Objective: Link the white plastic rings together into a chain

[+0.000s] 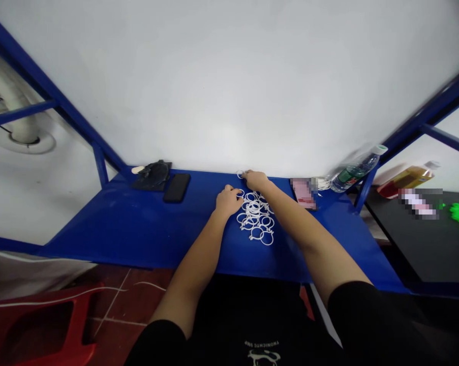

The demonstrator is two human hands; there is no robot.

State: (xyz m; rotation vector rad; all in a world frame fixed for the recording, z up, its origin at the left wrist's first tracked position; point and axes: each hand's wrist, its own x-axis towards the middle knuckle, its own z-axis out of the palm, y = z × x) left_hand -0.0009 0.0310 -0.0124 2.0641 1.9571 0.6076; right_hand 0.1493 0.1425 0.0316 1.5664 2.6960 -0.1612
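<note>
A loose pile of thin white rings (pixel 253 209) lies on the blue tabletop (pixel 145 223); several show a small tab or clasp. At the pile's left edge, my left hand (pixel 228 202) has its fingers closed on one white ring (pixel 242 192). Farther back, close to the wall, my right hand (pixel 255 180) is pinched at another white ring (pixel 239 174), which sticks out to the left of the fingertips. My right forearm passes over the pile's right side and hides part of it.
To the left lie a black phone (pixel 177 188) and a dark crumpled item (pixel 153 174). On the right are a pink-screened phone (pixel 304 194), a bundle of white strips (pixel 323 183) and a leaning clear bottle (pixel 357 170). Blue frame bars (pixel 99 165) flank the table.
</note>
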